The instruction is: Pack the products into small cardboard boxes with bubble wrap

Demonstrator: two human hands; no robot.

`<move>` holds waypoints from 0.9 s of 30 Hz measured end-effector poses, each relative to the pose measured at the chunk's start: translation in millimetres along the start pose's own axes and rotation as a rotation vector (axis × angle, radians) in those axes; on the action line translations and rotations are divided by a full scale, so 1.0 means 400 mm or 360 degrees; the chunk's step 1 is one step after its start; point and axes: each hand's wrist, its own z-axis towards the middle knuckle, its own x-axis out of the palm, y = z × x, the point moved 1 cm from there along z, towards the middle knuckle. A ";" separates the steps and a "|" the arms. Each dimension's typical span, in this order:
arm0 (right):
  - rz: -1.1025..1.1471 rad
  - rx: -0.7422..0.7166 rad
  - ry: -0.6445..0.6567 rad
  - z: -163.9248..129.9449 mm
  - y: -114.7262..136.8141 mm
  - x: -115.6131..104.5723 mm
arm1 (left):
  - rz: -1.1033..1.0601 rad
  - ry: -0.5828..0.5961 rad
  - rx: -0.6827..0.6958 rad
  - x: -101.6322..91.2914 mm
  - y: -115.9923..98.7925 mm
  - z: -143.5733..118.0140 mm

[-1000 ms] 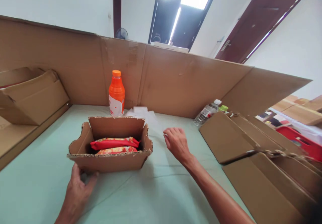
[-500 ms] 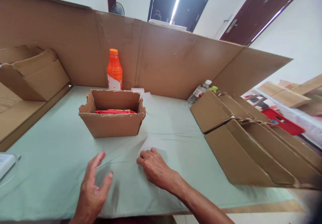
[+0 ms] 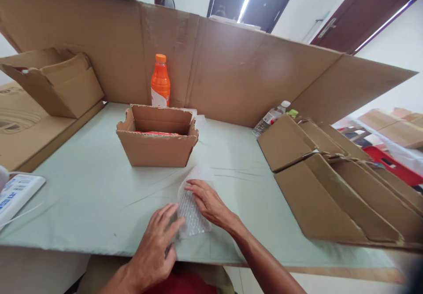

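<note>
A clear piece of bubble wrap [image 3: 191, 210] lies on the pale green table [image 3: 99, 197] near its front edge. My left hand [image 3: 155, 245] rests on its left side with fingers spread flat. My right hand [image 3: 208, 201] presses on its right side, fingers also flat. Behind them stands a small open cardboard box [image 3: 157, 136] with a red packet [image 3: 155, 133] just showing inside. An orange bottle [image 3: 160, 82] stands upright behind the box against the cardboard wall.
A tall cardboard screen [image 3: 231, 69] rings the table's back. Flattened cardboard boxes [image 3: 330, 175] lean in a row at the right, with a clear water bottle [image 3: 270, 117] beside them. Another open box [image 3: 56, 82] sits at the far left. A white device [image 3: 15, 192] lies at the left edge.
My left hand let go of the small box and both hands drew back to the table's front edge, coming down on the bubble wrap. The view tilted downward.
</note>
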 end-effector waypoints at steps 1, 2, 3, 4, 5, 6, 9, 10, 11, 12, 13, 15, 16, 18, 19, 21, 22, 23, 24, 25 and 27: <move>-0.0095 0.0011 0.0010 0.006 -0.002 0.004 | 0.0029 0.0078 0.0073 0.001 -0.006 0.003; -0.0191 0.0044 0.0041 0.014 -0.004 0.005 | 0.0057 0.0148 0.0129 0.002 -0.011 0.008; -0.0288 0.0093 0.0082 0.025 -0.004 0.005 | 0.0084 0.0207 0.0167 0.004 -0.013 0.015; -0.0377 0.0152 0.0123 0.038 -0.004 0.003 | 0.0107 0.0252 0.0185 0.007 -0.012 0.024; -0.0453 0.0213 0.0158 0.052 -0.004 0.001 | 0.0126 0.0282 0.0189 0.010 -0.009 0.034; -0.0515 0.0266 0.0182 0.066 -0.004 -0.003 | 0.0142 0.0300 0.0189 0.014 -0.004 0.046; -0.0602 0.0352 0.0175 0.103 -0.004 -0.010 | 0.0152 0.0261 0.0212 0.024 0.015 0.080; -0.0610 0.0367 0.0170 0.111 -0.004 -0.012 | 0.0151 0.0225 0.0229 0.024 0.020 0.088; -0.0608 0.0376 0.0166 0.116 -0.005 -0.013 | 0.0138 0.0186 0.0243 0.022 0.023 0.093; -0.0593 0.0380 0.0161 0.118 -0.005 -0.015 | 0.0094 0.0142 0.0241 0.017 0.023 0.095; -0.0569 0.0380 0.0154 0.115 -0.006 -0.018 | 0.0016 0.0102 0.0216 0.009 0.021 0.095; -0.0512 0.0380 0.0141 0.096 -0.010 -0.028 | -0.0210 0.0047 0.0100 -0.014 0.011 0.089; -0.0464 0.0380 0.0130 0.079 -0.012 -0.035 | -0.0334 0.0039 0.0006 -0.027 0.006 0.085; -0.0261 0.0388 0.0044 0.031 -0.016 -0.051 | -0.0515 0.0074 -0.0247 -0.050 -0.003 0.082; -0.0116 0.0397 -0.0039 0.001 -0.015 -0.060 | -0.0552 0.0102 -0.0378 -0.058 -0.006 0.083; 0.0142 0.0410 -0.0276 -0.065 -0.005 -0.074 | -0.0546 0.0117 -0.0577 -0.063 -0.004 0.091; 0.0202 0.0399 -0.0403 -0.098 0.005 -0.078 | -0.0505 0.0102 -0.0630 -0.061 0.000 0.097; 0.0197 0.0367 -0.0509 -0.129 0.018 -0.079 | -0.0444 0.0087 -0.0651 -0.055 0.006 0.104; 0.0159 0.0306 -0.0588 -0.156 0.034 -0.075 | -0.0369 0.0081 -0.0655 -0.048 0.013 0.111; 0.0101 0.0215 -0.0629 -0.177 0.051 -0.066 | -0.0289 0.0087 -0.0655 -0.039 0.020 0.118; -0.0044 0.0020 -0.0549 -0.199 0.079 -0.034 | -0.0134 0.0136 -0.0656 -0.020 0.036 0.130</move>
